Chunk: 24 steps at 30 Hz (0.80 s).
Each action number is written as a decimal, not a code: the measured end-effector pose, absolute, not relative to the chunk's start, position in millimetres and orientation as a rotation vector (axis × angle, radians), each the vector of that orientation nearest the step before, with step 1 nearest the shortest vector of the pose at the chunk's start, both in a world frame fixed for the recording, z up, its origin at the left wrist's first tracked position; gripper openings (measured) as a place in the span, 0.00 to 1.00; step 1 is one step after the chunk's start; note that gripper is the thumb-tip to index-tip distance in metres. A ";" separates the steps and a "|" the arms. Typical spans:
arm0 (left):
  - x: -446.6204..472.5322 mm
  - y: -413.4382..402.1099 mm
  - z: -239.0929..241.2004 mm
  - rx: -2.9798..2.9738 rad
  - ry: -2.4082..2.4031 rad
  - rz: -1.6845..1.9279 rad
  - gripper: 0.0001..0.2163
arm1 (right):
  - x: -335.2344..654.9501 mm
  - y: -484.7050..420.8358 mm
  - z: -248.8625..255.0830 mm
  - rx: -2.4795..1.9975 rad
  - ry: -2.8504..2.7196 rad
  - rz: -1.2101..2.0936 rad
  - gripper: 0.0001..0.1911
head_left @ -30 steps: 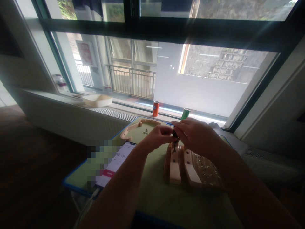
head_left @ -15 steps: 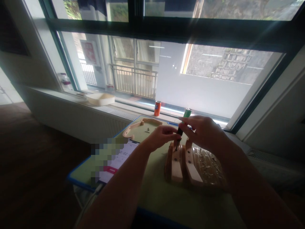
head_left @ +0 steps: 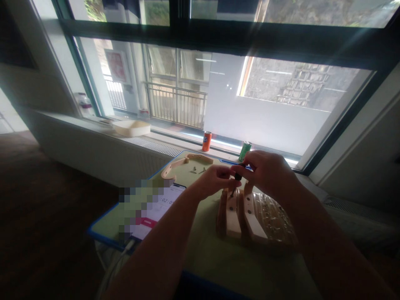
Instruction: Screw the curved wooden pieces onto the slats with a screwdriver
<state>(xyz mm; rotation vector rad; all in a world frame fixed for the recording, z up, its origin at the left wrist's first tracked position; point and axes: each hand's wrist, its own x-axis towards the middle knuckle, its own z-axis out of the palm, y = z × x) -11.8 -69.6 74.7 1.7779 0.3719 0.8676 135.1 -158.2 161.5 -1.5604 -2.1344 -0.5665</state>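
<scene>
My right hand is closed round the dark handle of a screwdriver, which stands nearly upright. My left hand pinches lower down near the handle's bottom, fingertips against it. The thin shaft runs down to a hole in the left pale wooden piece; whether a screw sits under the tip is too small to tell. A second wooden piece with dark holes lies beside it on the right. Both rest on a brown slatted wooden part partly wrapped in shiny clear film.
At the table's far left lie curved wooden parts and several loose screws. A phone with a running timer and cable lies left of my forearm. An orange can, a green can and a cream tray stand along the window sill.
My right hand has turned on the screwdriver handle, its fingers now curled closer round the top. The left hand stays nearly in place, and the wooden pieces have hardly shifted.
</scene>
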 end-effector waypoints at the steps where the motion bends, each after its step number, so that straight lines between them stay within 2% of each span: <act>1: -12.5 -69.4 75.0 1.772 0.367 0.850 0.14 | 135.5 -159.6 162.2 -1.547 -2.138 -0.536 0.18; 4: -15.4 -68.7 76.6 1.780 0.372 0.787 0.14 | 137.9 -164.0 164.7 -1.456 -2.174 -0.384 0.13; 9: -16.2 -69.4 77.3 1.762 0.342 0.760 0.13 | 140.1 -163.3 163.0 -1.385 -2.240 -0.196 0.11; 14: -13.4 -69.5 75.0 1.838 0.460 0.943 0.16 | 137.7 -157.5 157.9 -1.455 -2.198 -0.360 0.11; 20: -12.0 -68.9 72.1 1.823 0.442 0.851 0.16 | 132.8 -159.4 155.8 -1.613 -2.110 -0.527 0.16; 24: -13.9 -68.5 72.4 1.785 0.349 0.773 0.13 | 131.0 -162.0 156.9 -1.588 -2.082 -0.491 0.16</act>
